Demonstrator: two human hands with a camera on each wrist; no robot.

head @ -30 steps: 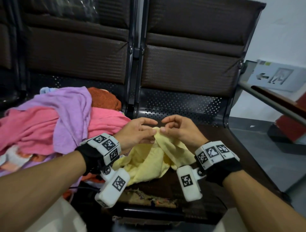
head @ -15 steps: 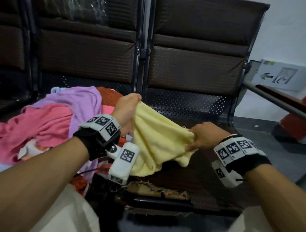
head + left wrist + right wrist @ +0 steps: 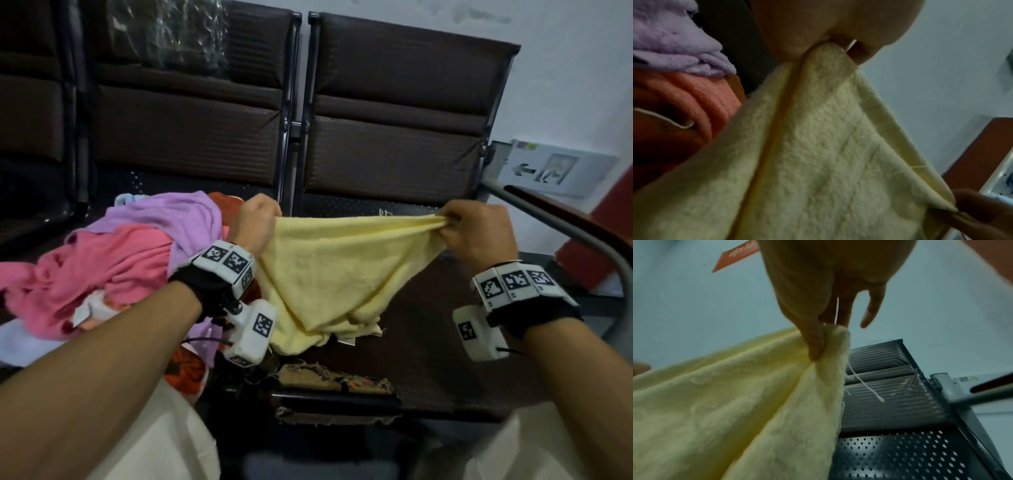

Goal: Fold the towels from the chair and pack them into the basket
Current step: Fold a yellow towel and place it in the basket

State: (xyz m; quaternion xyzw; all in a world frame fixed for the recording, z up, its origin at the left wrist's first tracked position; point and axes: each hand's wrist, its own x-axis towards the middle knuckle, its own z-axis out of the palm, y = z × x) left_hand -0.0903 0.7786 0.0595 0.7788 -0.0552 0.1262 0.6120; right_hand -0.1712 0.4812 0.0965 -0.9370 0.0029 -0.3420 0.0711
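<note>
A yellow towel point(image 3: 329, 274) is stretched out in the air above the right chair seat point(image 3: 428, 359). My left hand point(image 3: 257, 222) pinches its left top corner and my right hand point(image 3: 469, 229) pinches its right top corner. The top edge runs taut between them and the lower part sags onto the seat. In the left wrist view the yellow towel point(image 3: 807, 154) hangs from my left hand point(image 3: 826, 43). In the right wrist view thumb and fingers of my right hand point(image 3: 824, 337) clamp the yellow towel point(image 3: 735, 402). No basket is in view.
A heap of pink point(image 3: 96, 274), purple point(image 3: 171, 219) and orange point(image 3: 226, 202) towels lies on the left seat. Dark chair backs point(image 3: 394, 120) stand behind. A metal armrest point(image 3: 565, 233) runs along the right. The seat's front edge point(image 3: 335, 380) is torn.
Both hands have moved apart and upward with the yellow towel, from a bunched grip at the middle to a wide spread with its top edge pulled tight.
</note>
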